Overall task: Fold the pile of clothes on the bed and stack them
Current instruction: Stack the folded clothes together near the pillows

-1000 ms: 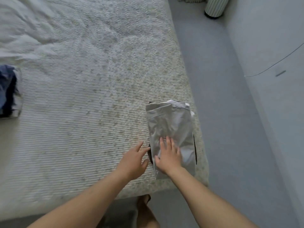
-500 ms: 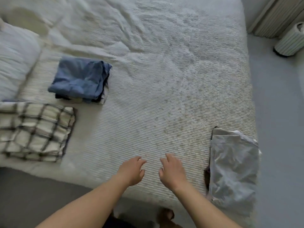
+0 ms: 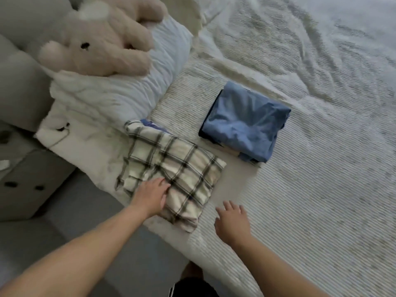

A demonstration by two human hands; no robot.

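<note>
A cream and black plaid garment (image 3: 171, 166) lies loosely folded near the bed's front left edge. My left hand (image 3: 151, 195) rests on its near left part with fingers spread flat. My right hand (image 3: 232, 221) hovers open just above the bed cover, to the right of the plaid garment and apart from it. Farther back sits a folded blue stack (image 3: 246, 123), a light blue garment on top of darker pieces. A bit of blue cloth (image 3: 153, 125) peeks out behind the plaid garment.
The white ribbed bed cover (image 3: 321, 179) stretches right and back, wrinkled farther off. A white pillow (image 3: 120, 93) with a beige plush rabbit (image 3: 102, 37) on it lies at the left. Grey floor (image 3: 70, 213) and a grey upholstered piece (image 3: 21, 168) border the bed's left side.
The view has swung left, away from the folded grey garment at the bed's right corner. My left hand has come down on the plaid garment; my right hand has moved beside it.
</note>
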